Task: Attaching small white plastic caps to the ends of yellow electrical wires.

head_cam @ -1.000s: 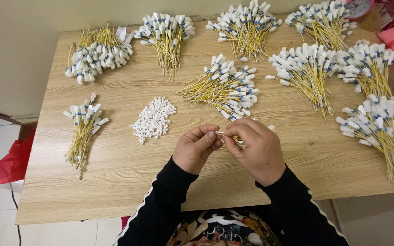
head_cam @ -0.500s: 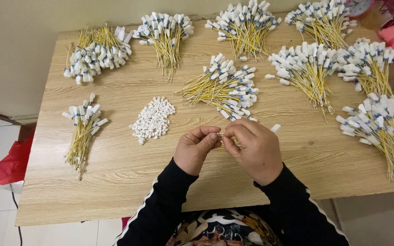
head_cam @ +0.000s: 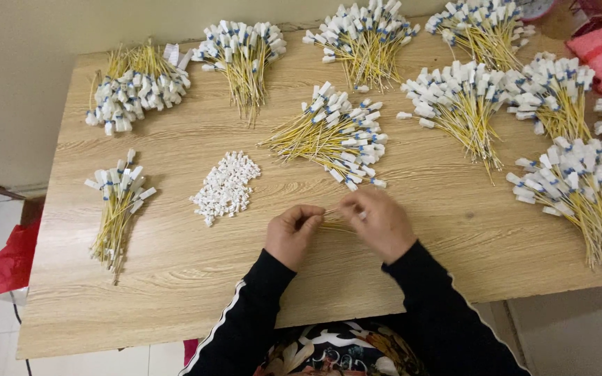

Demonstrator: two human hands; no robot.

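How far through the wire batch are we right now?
Looks done: many bundles of yellow wires with white end pieces lie around the wooden table, such as the centre bundle and the small left bundle. In hand: the left hand and right hand pinch a few yellow wires between them. Left: a pile of loose white pieces, seemingly not yet fitted.

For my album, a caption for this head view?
Two hands pinch thin yellow wires amid white-tagged bundles.
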